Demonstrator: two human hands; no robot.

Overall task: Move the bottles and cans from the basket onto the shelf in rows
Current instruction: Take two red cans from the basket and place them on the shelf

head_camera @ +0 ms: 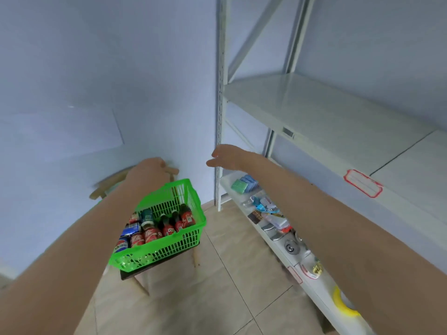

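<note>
Shelf unit (pixel 314 110): pale metal, right of view; its upper board bare, a red-edged label on the front lip; lower board (pixel 285 240) crowded with small packets, hardware and a roll of yellow tape (pixel 344 302)
Stool (pixel 154 269): dark seat, wooden legs, on tiled floor beside the shelf, carrying the basket
Basket (pixel 174 240): green plastic lattice, full; none of its load on the shelf yet
Bottles (pixel 179 220): red-labelled, dark caps, lying toward the basket's far side
Cans (pixel 130 238): red and blue, packed at the near-left
Left hand (pixel 150 166): beyond the basket's far rim, fingers hidden; grip cannot be told
Right hand (pixel 228 157): in the air between basket and shelf post, fingers loosely spread, empty

Step judged: the opening reach, nothing picked. Next move calls for lowering a hand into the basket, closing round one bottle or can, and standing it at the back of the bare board to start a row
</note>
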